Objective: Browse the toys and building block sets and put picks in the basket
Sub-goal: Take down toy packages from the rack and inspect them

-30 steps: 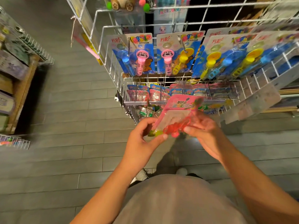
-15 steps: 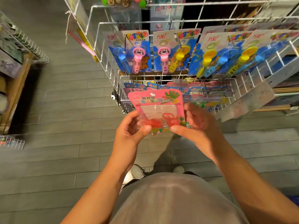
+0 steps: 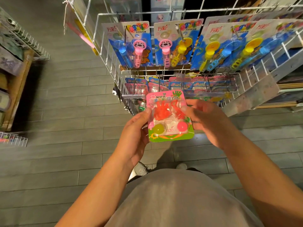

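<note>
I hold a pink and green toy blister pack (image 3: pixel 169 117) flat in front of me, face up. It shows two red sticky hands, a yellow ball and a pink ball. My left hand (image 3: pixel 136 136) grips its left edge with the thumb on top. My right hand (image 3: pixel 208 122) grips its right edge the same way. The pack hovers just in front of the white wire display rack (image 3: pixel 114 74). No basket is in view.
Bubble wand cards (image 3: pixel 136 46) in blue, pink and yellow hang on the rack's upper hooks, with smaller packs (image 3: pixel 180 86) on the lower row. A wooden shelf (image 3: pixel 18 89) with wire bins stands at left. Grey plank floor (image 3: pixel 65 112) lies between.
The pack has been turned from tilted to flat and face up, and pulled lower and closer to me. Both hands kept their hold on its edges.
</note>
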